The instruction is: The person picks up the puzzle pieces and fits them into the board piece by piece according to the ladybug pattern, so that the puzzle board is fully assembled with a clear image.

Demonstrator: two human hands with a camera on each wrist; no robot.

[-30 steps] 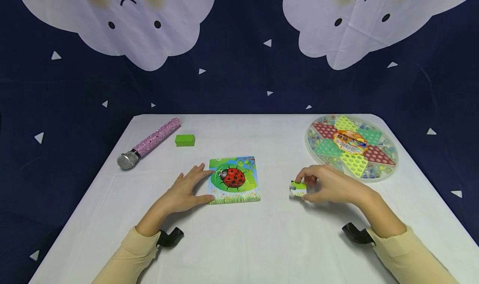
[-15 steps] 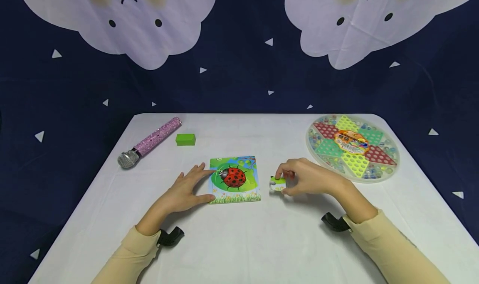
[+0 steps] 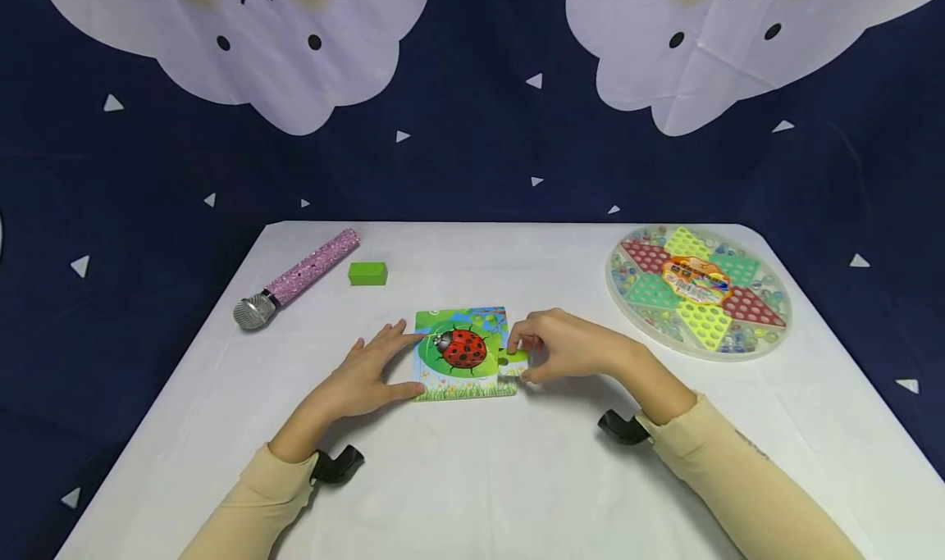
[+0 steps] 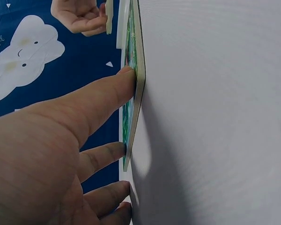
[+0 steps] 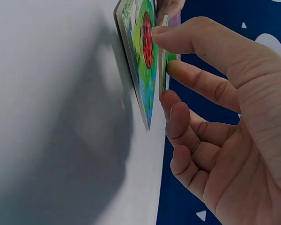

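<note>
A square ladybug puzzle point(image 3: 459, 352) lies flat on the white table. My left hand point(image 3: 372, 374) rests at its left edge, thumb and index finger spread and touching the board, as the left wrist view also shows. Between thumb and fingers my right hand point(image 3: 564, 345) pinches a small green-and-white puzzle piece point(image 3: 514, 362). That piece is above the right edge of the board and overlaps it from the head view. The right wrist view shows the piece point(image 5: 164, 61) held slightly off the board's surface, its thin edge facing the camera.
A pink glittery microphone point(image 3: 299, 279) lies at the back left, with a green block point(image 3: 367, 274) beside it. At the back right is a round Chinese checkers set point(image 3: 697, 291) with marbles around its rim. A dark blue cloth with clouds hangs behind the table point(image 3: 472, 478).
My right hand has carried the puzzle piece leftward, from the bare table on the right to over the board's right edge. The left hand has stayed on the board's left side.
</note>
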